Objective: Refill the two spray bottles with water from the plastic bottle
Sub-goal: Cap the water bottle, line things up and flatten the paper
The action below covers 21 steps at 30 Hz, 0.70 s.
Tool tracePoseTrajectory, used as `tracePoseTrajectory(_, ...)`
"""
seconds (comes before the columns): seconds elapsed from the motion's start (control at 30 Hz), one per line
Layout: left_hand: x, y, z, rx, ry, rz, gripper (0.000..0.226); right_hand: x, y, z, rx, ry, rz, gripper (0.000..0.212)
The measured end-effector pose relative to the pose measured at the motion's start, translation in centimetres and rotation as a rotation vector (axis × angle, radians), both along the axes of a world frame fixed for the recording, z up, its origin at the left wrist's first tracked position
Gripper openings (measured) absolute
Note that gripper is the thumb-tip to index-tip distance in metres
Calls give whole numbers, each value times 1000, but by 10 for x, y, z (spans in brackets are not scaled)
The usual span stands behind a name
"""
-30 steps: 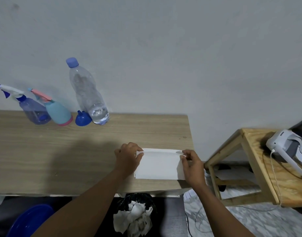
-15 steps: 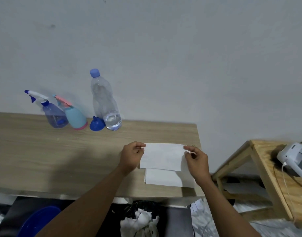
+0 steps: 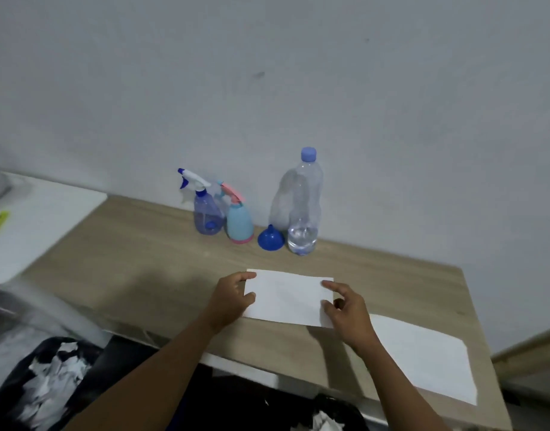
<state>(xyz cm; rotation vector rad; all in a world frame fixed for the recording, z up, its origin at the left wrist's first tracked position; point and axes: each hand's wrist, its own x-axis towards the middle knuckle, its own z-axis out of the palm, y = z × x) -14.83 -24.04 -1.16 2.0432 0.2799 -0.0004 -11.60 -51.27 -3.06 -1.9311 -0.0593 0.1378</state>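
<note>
At the back of the wooden table (image 3: 136, 262), by the wall, stand a clear purple spray bottle (image 3: 206, 220) with a white and blue trigger and a light blue spray bottle (image 3: 239, 227) with a pink trigger. A blue funnel (image 3: 270, 239) lies upside down beside them. The clear plastic bottle (image 3: 303, 206) with a blue cap holds a little water at its bottom. My left hand (image 3: 231, 298) pinches the left edge of a white paper sheet (image 3: 287, 297); my right hand (image 3: 348, 309) holds its right edge.
A second white sheet (image 3: 423, 359) lies at the table's right front corner. A white surface (image 3: 34, 225) with a yellow-green item adjoins the table on the left. A black bin bag (image 3: 49, 387) with crumpled white paper sits below the front edge.
Both hands have carried the top sheet left and toward the table's middle, leaving the other sheet at the right corner. My head has turned left, so the bottles appear nearer the centre.
</note>
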Motion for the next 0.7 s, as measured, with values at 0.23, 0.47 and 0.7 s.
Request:
tracePoseTrajectory(0.23,3,189,-33,157,101,125,40,10,195,-19,-109,23,126,48)
tracePoseTrajectory(0.47,41,289,-57,122,94,89,59,59,309,-28,-223,14,132,53)
tracePoseTrajectory(0.7,59,316,-76,441,33,23,59,89,349,-41,-594,-198,87,39)
